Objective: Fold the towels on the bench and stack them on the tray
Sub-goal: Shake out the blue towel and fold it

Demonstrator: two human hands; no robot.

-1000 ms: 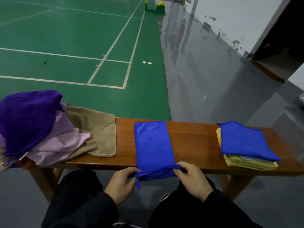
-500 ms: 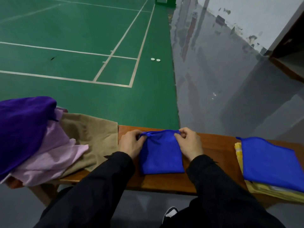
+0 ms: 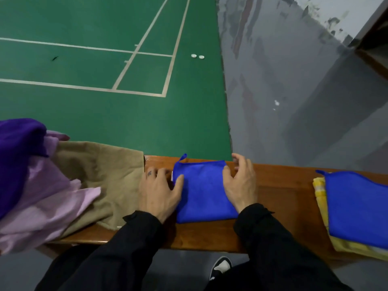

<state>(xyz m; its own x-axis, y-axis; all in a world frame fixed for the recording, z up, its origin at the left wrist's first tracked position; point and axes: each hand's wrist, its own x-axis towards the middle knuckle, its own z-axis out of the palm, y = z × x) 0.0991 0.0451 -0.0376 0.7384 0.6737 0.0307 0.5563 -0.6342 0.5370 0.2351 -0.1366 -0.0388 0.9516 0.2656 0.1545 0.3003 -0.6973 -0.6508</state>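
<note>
— Where is the blue towel (image 3: pixel 206 191) sitting?
— Folded, mid-bench (image 3: pixel 279 192), between both hands.
— Fingers?
— The left hand (image 3: pixel 159 191) and right hand (image 3: pixel 241 183) are lying flat with released fingers, thumbs touching the towel's side edges. Another blue towel (image 3: pixel 359 208) is topping the yellow stack (image 3: pixel 320 194).

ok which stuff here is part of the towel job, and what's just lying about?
Job: blue towel under left hand and right hand; unfolded pile; folded stack; bench.
Lying about: two white discs on the court.
</note>
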